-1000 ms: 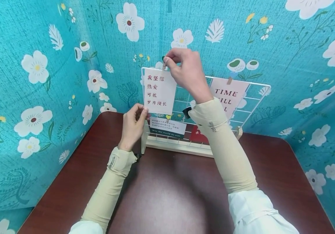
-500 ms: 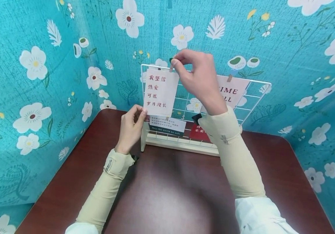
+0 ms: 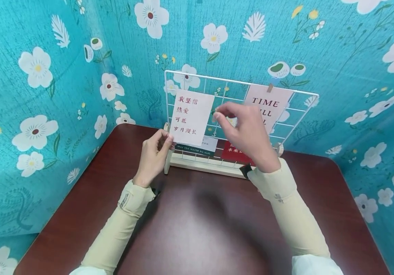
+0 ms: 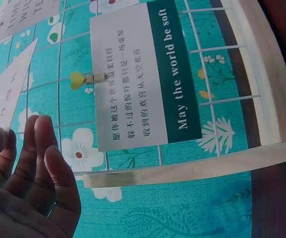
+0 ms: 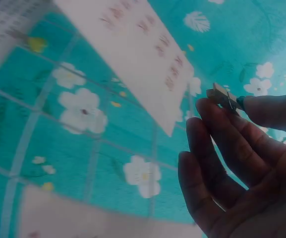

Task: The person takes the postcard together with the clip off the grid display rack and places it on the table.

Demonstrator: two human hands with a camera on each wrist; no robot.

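In the head view a white card (image 3: 192, 116) with red Chinese writing stands in front of the left part of a white wire grid rack (image 3: 224, 80). My left hand (image 3: 151, 158) pinches its lower left corner between thumb and fingers. To the right of the card is my right hand (image 3: 248, 131). In the right wrist view, its thumb and index finger pinch a small wooden clothes peg (image 5: 224, 96) with a dark green end. The peg is apart from both card and grid.
A "TIME" card (image 3: 267, 101) hangs at the upper right under a peg (image 3: 270, 88). Lower down are a green-and-white card (image 4: 133, 84), held by a yellow-heart peg (image 4: 87, 79), and a red card (image 3: 234, 152). The rack's wooden base (image 3: 204, 164) stands on a brown table (image 3: 183, 214).
My right hand has come off the grid's top bar with the peg, moving down and right. The white card has dropped lower and shifted slightly right, its corner still in my left hand.
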